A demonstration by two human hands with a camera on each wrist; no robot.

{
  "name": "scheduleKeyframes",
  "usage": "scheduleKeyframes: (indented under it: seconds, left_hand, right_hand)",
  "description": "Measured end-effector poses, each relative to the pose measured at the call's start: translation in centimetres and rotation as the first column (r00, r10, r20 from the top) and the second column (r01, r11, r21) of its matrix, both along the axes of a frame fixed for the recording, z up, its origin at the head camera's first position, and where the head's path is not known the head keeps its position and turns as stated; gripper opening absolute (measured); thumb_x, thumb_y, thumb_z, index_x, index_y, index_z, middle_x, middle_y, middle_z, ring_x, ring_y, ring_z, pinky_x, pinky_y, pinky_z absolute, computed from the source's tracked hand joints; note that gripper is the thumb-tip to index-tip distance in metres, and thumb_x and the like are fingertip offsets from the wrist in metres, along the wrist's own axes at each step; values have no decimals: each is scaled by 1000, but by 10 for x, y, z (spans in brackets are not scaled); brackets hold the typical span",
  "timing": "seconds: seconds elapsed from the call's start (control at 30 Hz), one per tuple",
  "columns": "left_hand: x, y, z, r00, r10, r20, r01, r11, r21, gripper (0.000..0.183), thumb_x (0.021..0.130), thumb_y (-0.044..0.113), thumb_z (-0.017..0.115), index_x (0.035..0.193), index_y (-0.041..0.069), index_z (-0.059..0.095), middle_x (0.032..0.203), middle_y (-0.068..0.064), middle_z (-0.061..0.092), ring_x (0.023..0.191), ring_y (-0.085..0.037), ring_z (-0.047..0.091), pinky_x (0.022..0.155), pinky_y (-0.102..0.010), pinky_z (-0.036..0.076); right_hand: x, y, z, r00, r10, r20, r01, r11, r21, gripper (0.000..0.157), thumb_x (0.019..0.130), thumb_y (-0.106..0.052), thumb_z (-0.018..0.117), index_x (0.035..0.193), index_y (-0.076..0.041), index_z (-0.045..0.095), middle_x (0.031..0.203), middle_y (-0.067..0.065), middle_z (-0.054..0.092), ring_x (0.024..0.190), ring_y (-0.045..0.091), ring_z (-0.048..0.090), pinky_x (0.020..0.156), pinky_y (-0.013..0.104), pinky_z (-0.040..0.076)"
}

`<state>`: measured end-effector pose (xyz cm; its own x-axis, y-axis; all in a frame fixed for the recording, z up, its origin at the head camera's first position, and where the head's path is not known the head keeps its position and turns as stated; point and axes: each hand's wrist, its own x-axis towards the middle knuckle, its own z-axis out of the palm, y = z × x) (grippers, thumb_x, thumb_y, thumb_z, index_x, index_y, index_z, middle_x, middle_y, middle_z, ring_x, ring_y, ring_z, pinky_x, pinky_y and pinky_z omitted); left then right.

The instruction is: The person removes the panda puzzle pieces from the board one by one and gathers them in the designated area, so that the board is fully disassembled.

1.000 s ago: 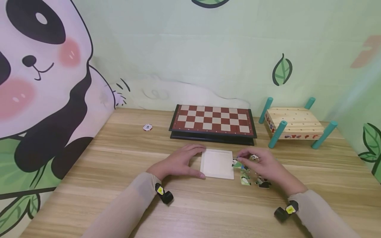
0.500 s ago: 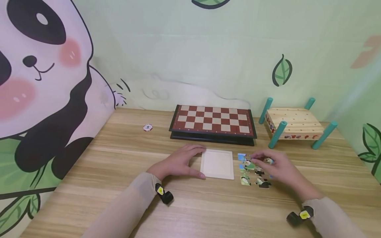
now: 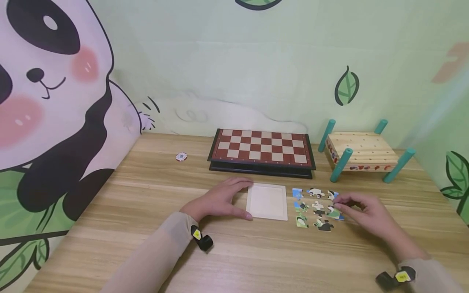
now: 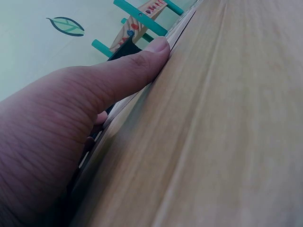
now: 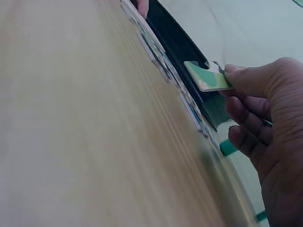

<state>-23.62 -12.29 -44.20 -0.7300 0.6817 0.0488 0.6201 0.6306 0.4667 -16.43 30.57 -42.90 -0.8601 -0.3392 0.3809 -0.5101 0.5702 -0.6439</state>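
Note:
In the head view my left hand [image 3: 221, 199] lies on the table at the left of a shallow cream square puzzle tray [image 3: 285, 203]. Its fingers reach the tray's back-left corner and its thumb the front-left corner. In the left wrist view the thumb [image 4: 128, 71] stretches out straight. My right hand [image 3: 366, 211] pinches a green and white jigsaw piece [image 5: 208, 78] between thumb and fingers, raised off the table in the right wrist view. Several loose jigsaw pieces [image 3: 324, 225] lie in rough rows between the tray and my right hand, picture side up.
Behind the tray stands a folded red and white chessboard case [image 3: 261, 148]. A small wooden pegboard stand with teal legs [image 3: 362, 150] is at the back right. A poker chip [image 3: 181, 156] lies at the back left. A panda-print wall [image 3: 205, 73] borders the wooden table [image 3: 234, 260].
My right hand has moved right, away from the tray and across the loose pieces, carrying the jigsaw piece and uncovering the others. My left hand has stayed at the tray.

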Motion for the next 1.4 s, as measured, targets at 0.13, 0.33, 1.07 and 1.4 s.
scheduleKeyframes:
  seconds: [0.13, 0.33, 1.07, 1.4]
  left_hand:
    - [0, -1, -1, 1000, 3, 0, -3, 1000, -6, 105, 71, 84, 66, 155, 26, 38, 158, 8, 35, 147, -16, 29, 119, -43, 26]
    - [0, 0, 0, 1000, 6, -1, -6, 1000, -5, 105, 71, 84, 66, 155, 26, 39, 158, 8, 35, 147, -17, 29, 119, -45, 27]
    - [1, 0, 3, 1000, 8, 7, -8, 1000, -10, 105, 71, 82, 68, 155, 25, 39, 159, 8, 35, 146, -14, 29, 119, -41, 26]
    - [2, 1, 2, 1000, 11, 9, -11, 1000, -10, 106, 70, 83, 67, 155, 27, 39, 159, 9, 34, 147, -14, 28, 119, -41, 26]
  right_hand:
    - [6, 8, -3, 999, 43, -5, -43, 999, -13, 19, 90, 4, 71, 99, -12, 75, 95, -1, 74, 84, 7, 65, 71, 18, 51]
    - [15, 22, -6, 996, 82, 22, -82, 997, 2, 21, 89, 5, 71, 97, -14, 74, 95, -2, 73, 89, 10, 67, 76, 15, 51]
    - [21, 22, -12, 989, 127, -76, -117, 986, 118, 35, 79, 7, 80, 98, -21, 70, 85, -13, 67, 73, 5, 60, 64, 16, 48]
    - [19, 21, -15, 987, 126, -95, -113, 985, 131, 36, 79, 5, 81, 98, -23, 70, 82, -15, 62, 70, 4, 56, 59, 16, 45]
